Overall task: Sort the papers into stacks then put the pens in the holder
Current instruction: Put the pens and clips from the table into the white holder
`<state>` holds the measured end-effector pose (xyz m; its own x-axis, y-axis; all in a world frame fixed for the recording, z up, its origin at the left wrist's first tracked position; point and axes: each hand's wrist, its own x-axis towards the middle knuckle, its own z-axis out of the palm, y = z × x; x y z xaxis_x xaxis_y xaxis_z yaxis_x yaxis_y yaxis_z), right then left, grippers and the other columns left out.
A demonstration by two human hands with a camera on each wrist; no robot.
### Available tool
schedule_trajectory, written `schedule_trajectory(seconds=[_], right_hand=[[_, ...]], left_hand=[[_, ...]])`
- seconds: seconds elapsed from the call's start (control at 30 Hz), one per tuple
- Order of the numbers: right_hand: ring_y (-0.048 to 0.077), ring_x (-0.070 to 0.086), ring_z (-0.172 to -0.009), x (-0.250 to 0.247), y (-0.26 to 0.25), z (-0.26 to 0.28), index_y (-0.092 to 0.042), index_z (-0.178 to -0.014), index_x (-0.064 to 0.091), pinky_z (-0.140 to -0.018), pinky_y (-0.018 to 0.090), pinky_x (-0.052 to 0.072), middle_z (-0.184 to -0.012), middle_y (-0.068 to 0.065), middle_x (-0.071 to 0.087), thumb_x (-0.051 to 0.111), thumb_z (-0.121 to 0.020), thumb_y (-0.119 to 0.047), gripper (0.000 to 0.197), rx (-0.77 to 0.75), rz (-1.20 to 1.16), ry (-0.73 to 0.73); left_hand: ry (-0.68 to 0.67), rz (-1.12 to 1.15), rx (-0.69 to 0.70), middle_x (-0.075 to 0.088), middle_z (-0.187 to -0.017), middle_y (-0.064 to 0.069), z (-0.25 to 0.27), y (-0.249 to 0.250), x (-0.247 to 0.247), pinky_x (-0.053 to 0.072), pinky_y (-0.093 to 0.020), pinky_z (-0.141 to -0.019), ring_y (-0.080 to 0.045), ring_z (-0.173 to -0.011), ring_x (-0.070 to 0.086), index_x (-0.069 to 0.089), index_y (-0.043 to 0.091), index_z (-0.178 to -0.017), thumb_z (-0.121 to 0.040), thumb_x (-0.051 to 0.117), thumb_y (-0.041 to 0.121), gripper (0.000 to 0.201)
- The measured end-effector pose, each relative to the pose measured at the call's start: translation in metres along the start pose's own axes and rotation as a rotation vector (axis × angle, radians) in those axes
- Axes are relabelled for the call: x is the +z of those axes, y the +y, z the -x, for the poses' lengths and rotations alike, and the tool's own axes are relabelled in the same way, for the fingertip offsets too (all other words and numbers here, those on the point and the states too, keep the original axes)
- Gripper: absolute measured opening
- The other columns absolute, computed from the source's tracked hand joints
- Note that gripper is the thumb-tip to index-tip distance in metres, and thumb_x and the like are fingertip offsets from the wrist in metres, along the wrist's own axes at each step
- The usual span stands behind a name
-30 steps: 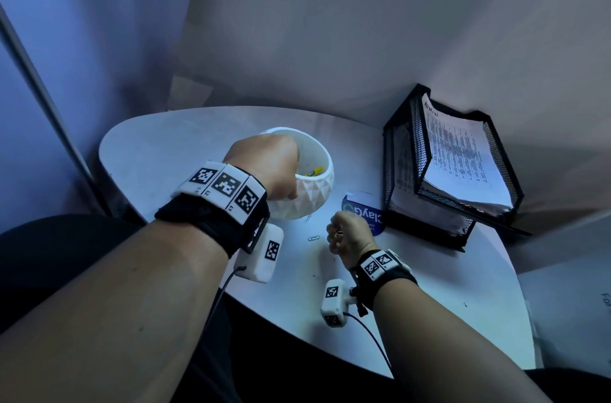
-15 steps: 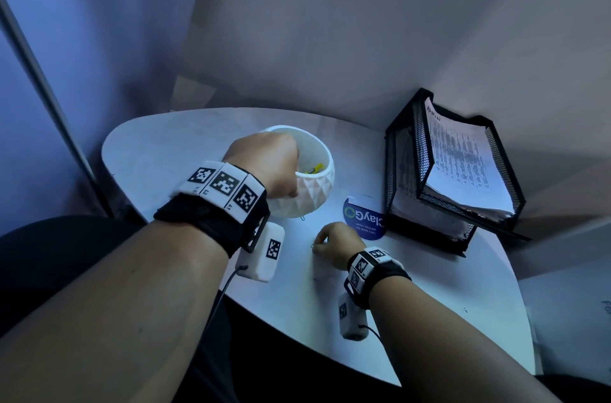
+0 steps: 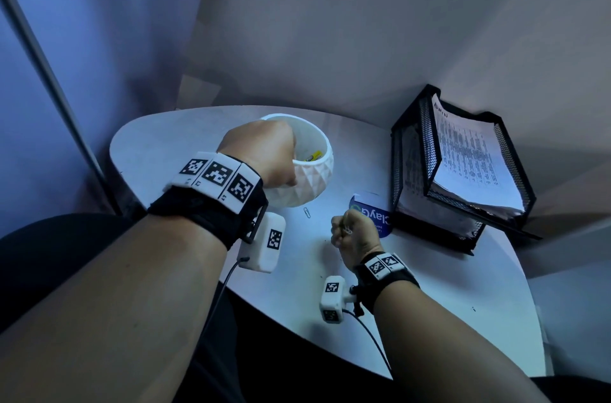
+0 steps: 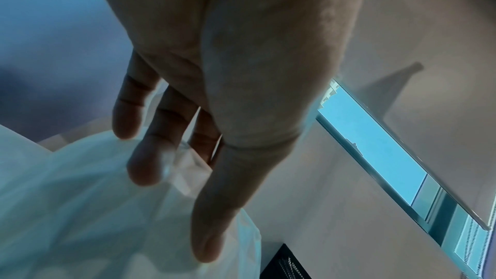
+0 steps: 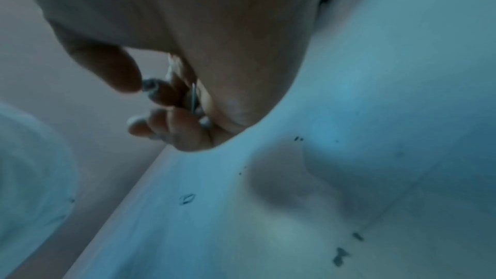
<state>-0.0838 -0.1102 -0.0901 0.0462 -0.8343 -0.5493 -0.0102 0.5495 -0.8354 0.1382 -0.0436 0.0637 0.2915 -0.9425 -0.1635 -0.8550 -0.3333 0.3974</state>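
Pale grey walls are enclosing a rounded white tabletop (image 3: 429, 310), dimly lit and speckled with small dark marks. On it, toward the rear, a white faceted ceramic cup (image 3: 310, 184) is standing upright as the holder, with a yellow item (image 3: 312, 156) lying inside it; whether this is a pen cannot be told. The left hand (image 3: 261, 158) is gripping the cup at its near rim: in the left wrist view the thumb is lying down one side of the white wall (image 4: 80, 209) and the fingers (image 4: 145, 162) are curling round the other. The right hand (image 3: 352, 234) is hovering above the table in front of the cup, apart from it, its fingers curled into a narrow fist; the right wrist view is showing a thin metal paper clip (image 5: 194, 98) pinched among the fingertips (image 5: 166, 122). A second loose wire paper clip (image 3: 307, 213) is lying on the tabletop between the cup and the right hand, just below the cup's base. A blue round printed card (image 3: 377, 221) is lying just beyond the right hand. To the right, a black wire-mesh stacked paper tray (image 3: 426, 151) is holding printed white sheets (image 3: 469, 154) in its tiers.
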Motion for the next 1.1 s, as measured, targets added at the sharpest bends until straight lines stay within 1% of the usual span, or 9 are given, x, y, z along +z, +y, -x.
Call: schedule_trajectory(seconds=[0.1, 0.23, 0.4, 0.53, 0.67, 0.8, 0.93, 1.03, 1.1], right_hand=[[0.017, 0.036, -0.044, 0.009, -0.010, -0.002, -0.016, -0.064, 0.035, -0.041, 0.020, 0.023, -0.063, 0.011, 0.054, 0.031, -0.080, 0.000, 0.023, -0.006, -0.181, -0.005], [0.017, 0.032, -0.042, 0.024, -0.011, -0.011, -0.016, -0.067, 0.037, -0.044, 0.019, 0.022, -0.058, 0.009, 0.052, 0.035, -0.080, 0.002, 0.023, -0.043, -0.111, 0.047], [0.020, 0.046, -0.045, 0.037, -0.002, -0.034, -0.017, -0.077, 0.060, -0.045, 0.020, 0.035, -0.071, 0.010, 0.061, 0.053, -0.080, -0.011, 0.009, -0.124, 0.438, 0.092], [0.019, 0.064, -0.069, 0.046, 0.002, -0.034, -0.021, -0.097, 0.069, -0.049, 0.019, 0.041, -0.086, -0.002, 0.065, 0.068, -0.081, -0.025, 0.017, -0.259, 0.971, 0.005], [0.027, 0.070, -0.086, 0.050, 0.005, -0.039, -0.019, -0.077, 0.065, -0.069, 0.029, 0.054, -0.089, 0.004, 0.072, 0.067, -0.084, -0.022, 0.008, -0.289, 1.142, -0.026], [0.027, 0.066, -0.089, 0.042, 0.007, -0.031, -0.015, -0.084, 0.067, -0.071, 0.029, 0.050, -0.094, 0.007, 0.072, 0.062, -0.088, -0.023, 0.010, -0.320, 1.228, -0.061], [0.021, 0.055, -0.066, 0.014, 0.017, -0.018, -0.015, -0.071, 0.058, -0.054, 0.025, 0.037, -0.072, 0.002, 0.063, 0.063, -0.079, -0.023, 0.012, -0.245, 0.949, 0.055], [0.023, 0.046, -0.055, -0.016, 0.008, -0.005, -0.012, -0.072, 0.054, -0.052, 0.027, 0.038, -0.062, 0.004, 0.062, 0.057, -0.075, -0.026, 0.015, -0.142, 0.385, 0.231], [0.018, 0.036, -0.043, -0.034, -0.003, 0.004, -0.011, -0.073, 0.050, -0.044, 0.022, 0.028, -0.063, 0.010, 0.062, 0.054, -0.085, -0.012, 0.013, -0.126, 0.028, 0.284]], left_hand=[[0.016, 0.007, -0.021, 0.068, -0.088, 0.004, -0.002, -0.001, -0.002, 0.047, -0.032, -0.072, -0.025, -0.091, 0.065, 0.070, 0.026, -0.095, -0.077, 0.078, 0.038, 0.023], [0.026, 0.016, -0.037, 0.069, -0.088, 0.004, -0.005, -0.003, -0.002, 0.048, -0.033, -0.071, -0.025, -0.091, 0.065, 0.069, 0.026, -0.094, -0.076, 0.078, 0.037, 0.023], [0.039, 0.007, -0.039, 0.068, -0.087, 0.005, -0.007, -0.005, 0.001, 0.045, -0.033, -0.070, -0.026, -0.092, 0.064, 0.069, 0.026, -0.093, -0.075, 0.078, 0.038, 0.023], [0.040, -0.009, -0.046, 0.068, -0.085, 0.005, -0.008, -0.006, 0.003, 0.044, -0.033, -0.067, -0.025, -0.090, 0.064, 0.068, 0.026, -0.091, -0.074, 0.079, 0.038, 0.023], [0.033, -0.019, -0.038, 0.068, -0.085, 0.005, -0.010, -0.006, 0.005, 0.045, -0.032, -0.068, -0.024, -0.089, 0.064, 0.069, 0.027, -0.091, -0.074, 0.078, 0.038, 0.022], [0.017, -0.054, -0.006, 0.069, -0.088, 0.004, -0.009, -0.002, 0.007, 0.048, -0.033, -0.072, -0.024, -0.090, 0.064, 0.070, 0.029, -0.093, -0.074, 0.081, 0.041, 0.026], [-0.001, -0.104, 0.038, 0.068, -0.088, 0.003, -0.006, 0.007, 0.009, 0.051, -0.034, -0.075, -0.026, -0.087, 0.063, 0.068, 0.029, -0.088, -0.071, 0.082, 0.044, 0.026], [-0.030, -0.138, 0.069, 0.068, -0.087, 0.004, -0.001, 0.015, 0.013, 0.051, -0.034, -0.074, -0.025, -0.087, 0.062, 0.065, 0.033, -0.084, -0.070, 0.082, 0.045, 0.025], [-0.052, -0.171, 0.092, 0.068, -0.087, 0.004, 0.005, 0.023, 0.019, 0.052, -0.034, -0.075, -0.025, -0.086, 0.063, 0.065, 0.033, -0.084, -0.070, 0.082, 0.045, 0.024]])
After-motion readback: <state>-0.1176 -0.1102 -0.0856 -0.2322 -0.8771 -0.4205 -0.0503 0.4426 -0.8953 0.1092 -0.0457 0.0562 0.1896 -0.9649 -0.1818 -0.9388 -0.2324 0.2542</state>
